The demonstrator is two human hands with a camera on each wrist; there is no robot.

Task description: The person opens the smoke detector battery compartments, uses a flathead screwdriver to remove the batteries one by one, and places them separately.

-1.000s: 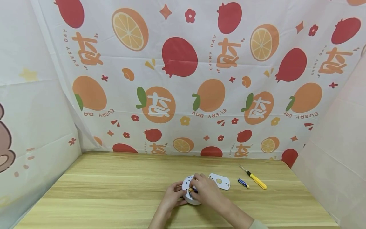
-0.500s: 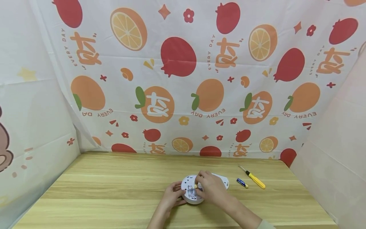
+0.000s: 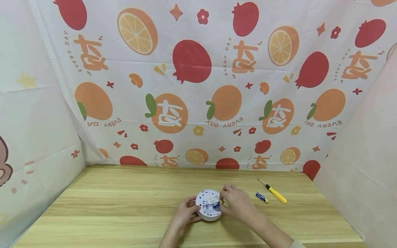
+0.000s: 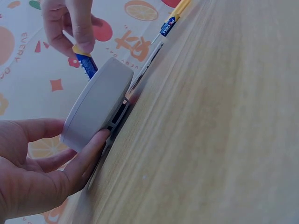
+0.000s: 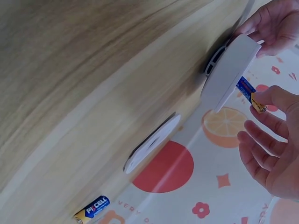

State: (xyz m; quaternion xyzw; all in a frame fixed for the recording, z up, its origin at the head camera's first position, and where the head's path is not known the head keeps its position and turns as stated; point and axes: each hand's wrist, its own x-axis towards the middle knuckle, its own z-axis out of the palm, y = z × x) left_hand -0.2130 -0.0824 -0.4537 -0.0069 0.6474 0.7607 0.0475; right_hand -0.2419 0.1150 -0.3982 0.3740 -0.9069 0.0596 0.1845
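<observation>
Head view gives me both hands at work on the round white device: the left hand grips its rim on the left side, low over the wooden table, though from my seat I cannot tell whether the underside touches the wood. Its bay faces upward, which I judge leaves the inside in plain sight. On the left wrist feed I see fingers both above and beneath the casing, a hold that likely steadies it against any push from the other side.

The right hand pinches a battery by its yellow end between thumb and forefinger, the remaining fingers loosely bent and clear of it, probably so the blue end stays unobstructed. That blue end meets the bay side near the device's right edge; how far in it sits, I can't make out.

Further right lies a second battery, and just beyond it the screwdriver, handle toward the person, which I'd guess suits the right hand's reach. My right wrist feed also picks up a flat white plate lying on the table between device and second battery; the right hand seems to hide it from the head camera
</observation>
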